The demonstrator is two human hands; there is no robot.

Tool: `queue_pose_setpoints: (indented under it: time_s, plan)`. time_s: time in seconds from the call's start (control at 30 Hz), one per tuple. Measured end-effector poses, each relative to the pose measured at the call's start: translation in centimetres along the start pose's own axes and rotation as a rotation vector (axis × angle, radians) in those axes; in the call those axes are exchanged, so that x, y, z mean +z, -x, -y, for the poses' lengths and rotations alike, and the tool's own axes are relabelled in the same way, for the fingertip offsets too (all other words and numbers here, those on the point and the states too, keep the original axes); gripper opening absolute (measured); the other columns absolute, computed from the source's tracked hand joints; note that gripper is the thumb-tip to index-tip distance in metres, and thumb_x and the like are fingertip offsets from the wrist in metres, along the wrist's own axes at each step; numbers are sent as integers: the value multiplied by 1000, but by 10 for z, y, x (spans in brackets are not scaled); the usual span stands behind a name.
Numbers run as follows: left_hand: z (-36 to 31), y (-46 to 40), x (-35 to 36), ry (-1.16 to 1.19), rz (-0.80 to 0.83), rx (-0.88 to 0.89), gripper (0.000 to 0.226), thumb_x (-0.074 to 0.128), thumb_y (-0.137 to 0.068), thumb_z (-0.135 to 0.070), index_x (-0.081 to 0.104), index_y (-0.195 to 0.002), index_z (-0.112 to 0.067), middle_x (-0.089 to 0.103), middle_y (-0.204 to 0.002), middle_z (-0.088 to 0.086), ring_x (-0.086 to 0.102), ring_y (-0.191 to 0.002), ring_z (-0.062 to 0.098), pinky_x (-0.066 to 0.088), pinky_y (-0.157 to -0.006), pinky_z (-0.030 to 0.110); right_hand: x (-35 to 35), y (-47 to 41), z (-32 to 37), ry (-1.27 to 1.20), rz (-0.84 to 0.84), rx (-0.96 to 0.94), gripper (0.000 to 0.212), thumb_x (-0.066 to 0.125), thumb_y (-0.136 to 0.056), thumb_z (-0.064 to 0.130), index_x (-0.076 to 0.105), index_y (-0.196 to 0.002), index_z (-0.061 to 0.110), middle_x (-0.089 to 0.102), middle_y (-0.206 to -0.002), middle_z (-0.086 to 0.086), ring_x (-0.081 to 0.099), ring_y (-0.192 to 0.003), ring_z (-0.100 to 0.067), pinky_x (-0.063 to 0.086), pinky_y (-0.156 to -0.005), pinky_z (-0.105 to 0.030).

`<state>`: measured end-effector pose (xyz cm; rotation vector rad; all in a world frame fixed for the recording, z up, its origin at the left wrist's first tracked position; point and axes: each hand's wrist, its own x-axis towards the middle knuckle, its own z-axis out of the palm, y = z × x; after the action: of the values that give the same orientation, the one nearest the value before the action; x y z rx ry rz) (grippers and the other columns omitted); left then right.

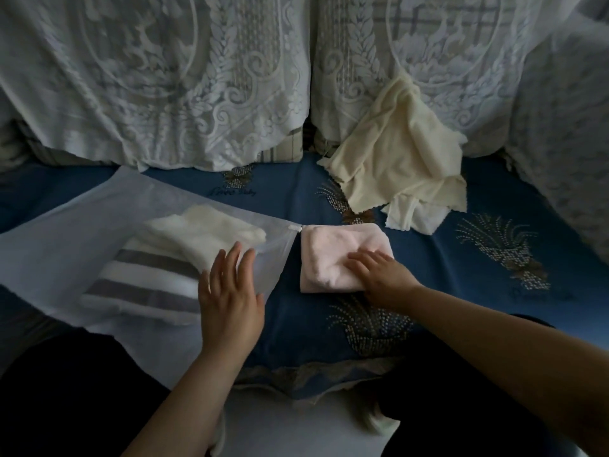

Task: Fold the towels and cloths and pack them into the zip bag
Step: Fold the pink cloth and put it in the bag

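Head view, single moment. The surface was a sofa seat [296, 206] covered in blue fabric printed with pineapple motifs; white lace covers [158, 77] hung over the back cushions from 10 to 2 o'clock.

The zip bag [59, 255], white translucent mesh, lay flat at 9 o'clock with its open mouth toward centre. Its zip pull [294, 228] sat at the upper corner of the mouth, just beside the pink towel. Inside the bag, visible through the mesh: a folded grey-and-white striped towel [145, 285] and, on top of it toward 12 o'clock, a folded white cloth [204, 232].

The left hand [230, 291] lay over the mouth edge of the bag, palm down, fingers straight and slightly spread, gripping nothing. Whether it pressed on the mesh or hovered just above it could not be told.

The folded pink towel [342, 258] lay on the seat just right of the bag mouth, outside the bag. The right hand [379, 275] rested on its near right corner, fingers extended flat across the fabric, not curled round it.

At 1 o'clock, a loose cream cloth [398, 156] was heaped unfolded against the back cushion, partly draped up it. A white cloth [412, 216] protruded from beneath its near edge.
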<state>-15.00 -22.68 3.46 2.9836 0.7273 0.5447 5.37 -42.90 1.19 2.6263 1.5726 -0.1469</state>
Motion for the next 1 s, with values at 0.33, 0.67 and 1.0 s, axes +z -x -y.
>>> queue_pose_setpoints:
  time_s: [0.33, 0.67, 1.0]
  plan:
    - [17, 2, -3, -23, -6, -182, 70, 60, -67, 7, 43, -134, -5, 52, -122, 21, 56, -97, 38, 50, -71, 44, -40, -7, 42, -83, 328, 68, 47, 52, -82, 58, 59, -122, 34, 30, -150, 1, 20, -142, -26, 0, -117, -54]
    - [57, -12, -51, 103, 61, -308, 16, 52, -90, -32, 54, -84, -17, 63, -83, 4, 56, -75, 27, 39, -60, 33, -33, -3, 19, -465, 413, 204, 50, 61, -78, 44, 51, -126, 35, 39, -132, -2, 46, -115, -22, 41, -93, -32]
    - [84, -32, -66, 297, -104, 99, 44, 42, -90, -40, 67, -87, -3, 55, -100, 6, 51, -93, 27, 48, -79, 38, -85, -14, 118, -286, -14, -301, 53, 56, -78, 50, 49, -129, 36, 40, -143, 5, 48, -118, -26, 40, -97, -37]
